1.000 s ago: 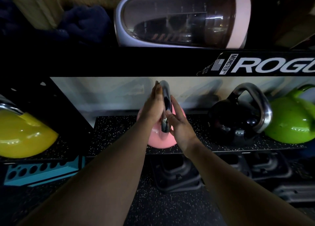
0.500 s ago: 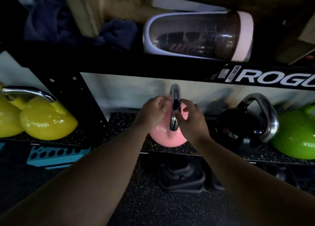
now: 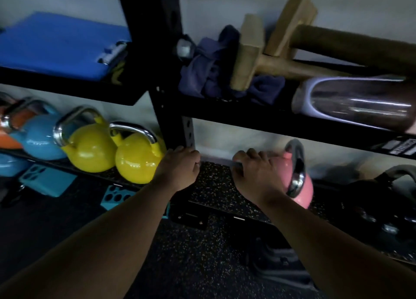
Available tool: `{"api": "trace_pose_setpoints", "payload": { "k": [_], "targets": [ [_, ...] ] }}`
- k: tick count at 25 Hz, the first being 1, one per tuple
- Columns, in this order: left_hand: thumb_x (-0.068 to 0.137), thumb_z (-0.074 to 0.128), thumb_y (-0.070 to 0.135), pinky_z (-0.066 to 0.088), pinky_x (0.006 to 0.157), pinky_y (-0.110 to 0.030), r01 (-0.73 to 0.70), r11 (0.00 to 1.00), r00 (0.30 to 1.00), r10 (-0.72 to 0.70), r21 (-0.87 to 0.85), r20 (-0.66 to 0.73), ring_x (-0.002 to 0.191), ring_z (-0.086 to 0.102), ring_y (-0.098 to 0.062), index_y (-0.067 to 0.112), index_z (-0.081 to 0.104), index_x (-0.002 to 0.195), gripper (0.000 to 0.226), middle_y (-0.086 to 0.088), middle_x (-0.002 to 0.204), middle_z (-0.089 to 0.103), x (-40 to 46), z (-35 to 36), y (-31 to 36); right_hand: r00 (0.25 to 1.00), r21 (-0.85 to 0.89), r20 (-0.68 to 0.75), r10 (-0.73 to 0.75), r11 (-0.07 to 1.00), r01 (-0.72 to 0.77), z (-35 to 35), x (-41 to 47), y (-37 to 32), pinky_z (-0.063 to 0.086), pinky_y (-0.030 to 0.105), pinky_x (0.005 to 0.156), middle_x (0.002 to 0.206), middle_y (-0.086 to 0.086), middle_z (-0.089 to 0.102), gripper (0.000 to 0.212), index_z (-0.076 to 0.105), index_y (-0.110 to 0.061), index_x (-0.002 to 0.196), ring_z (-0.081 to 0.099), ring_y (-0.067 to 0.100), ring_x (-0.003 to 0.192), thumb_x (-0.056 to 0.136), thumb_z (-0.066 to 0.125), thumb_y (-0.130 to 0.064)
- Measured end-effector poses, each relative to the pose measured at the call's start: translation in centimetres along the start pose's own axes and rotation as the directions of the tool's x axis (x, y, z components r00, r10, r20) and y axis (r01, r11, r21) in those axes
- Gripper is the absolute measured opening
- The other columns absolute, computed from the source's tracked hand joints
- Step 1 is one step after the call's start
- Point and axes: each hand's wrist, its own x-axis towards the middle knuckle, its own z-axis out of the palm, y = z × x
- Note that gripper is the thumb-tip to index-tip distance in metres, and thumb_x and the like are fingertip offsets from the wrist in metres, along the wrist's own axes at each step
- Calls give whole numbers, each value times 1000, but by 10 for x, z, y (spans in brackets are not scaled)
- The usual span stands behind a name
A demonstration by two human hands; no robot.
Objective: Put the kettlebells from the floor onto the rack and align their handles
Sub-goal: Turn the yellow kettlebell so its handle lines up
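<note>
Judging by the pink kettlebell (image 3: 301, 186) shelved at 3 o'clock, racking is advanced; both hands' fingers (image 3: 254, 156) are curled, nothing grasped.

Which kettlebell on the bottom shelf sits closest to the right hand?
The pink kettlebell, just beyond the right hand; the yellow ones sit left of the black upright.

- The pink kettlebell (image 3: 302, 187) had a silver handle.
- Two yellow kettlebells (image 3: 135, 161) sat beside a light blue kettlebell (image 3: 41, 142).
- The shelf mat (image 3: 213, 183) was black with pale speckles.
- The pad (image 3: 56, 44) was bright blue.
</note>
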Motion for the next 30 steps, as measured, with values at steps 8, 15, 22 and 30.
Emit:
{"api": "trace_pose_setpoints", "payload": {
  "k": [8, 15, 22, 30],
  "targets": [
    [96, 44, 38, 44, 89, -43, 135, 989, 991, -136, -61, -4, 111, 52, -30, 16, 52, 126, 38, -7, 123, 57, -53, -8, -174, 999, 119, 39, -18, 993, 13, 72, 59, -176, 51, 42, 83, 115, 9, 62, 28, 59, -19, 115, 51, 32, 111, 91, 52, -33],
    [96, 43, 43, 47, 87, -44, 189, 966, 975, -207, -178, -87, 118, 49, -33, 20, 41, 135, 45, -9, 134, 48, -27, -1, -249, 999, 158, 0, 33, 987, -32, 113, 127, -248, 50, 37, 76, 110, 13, 59, 30, 55, -14, 121, 58, 35, 104, 96, 52, -30],
    [96, 42, 49, 49, 70, -41, 249, 921, 950, -292, -299, -107, 108, 52, -33, 26, 42, 131, 42, -9, 127, 42, 10, 22, -279, 988, 35, 7, 156, 987, -156, 157, 183, -259, 49, 49, 86, 127, 18, 45, 43, 45, -11, 129, 45, 38, 115, 98, 44, -42],
    [83, 53, 67, 51, 79, -40, 379, 532, 833, -552, -757, 29, 119, 52, -37, 25, 24, 145, 80, -12, 145, 34, 10, 54, -270, 967, 231, 49, 249, 939, -253, 176, 183, -256, 47, 50, 91, 128, 22, 48, 54, 40, -14, 137, 46, 40, 117, 97, 47, -49]
  ]
}}
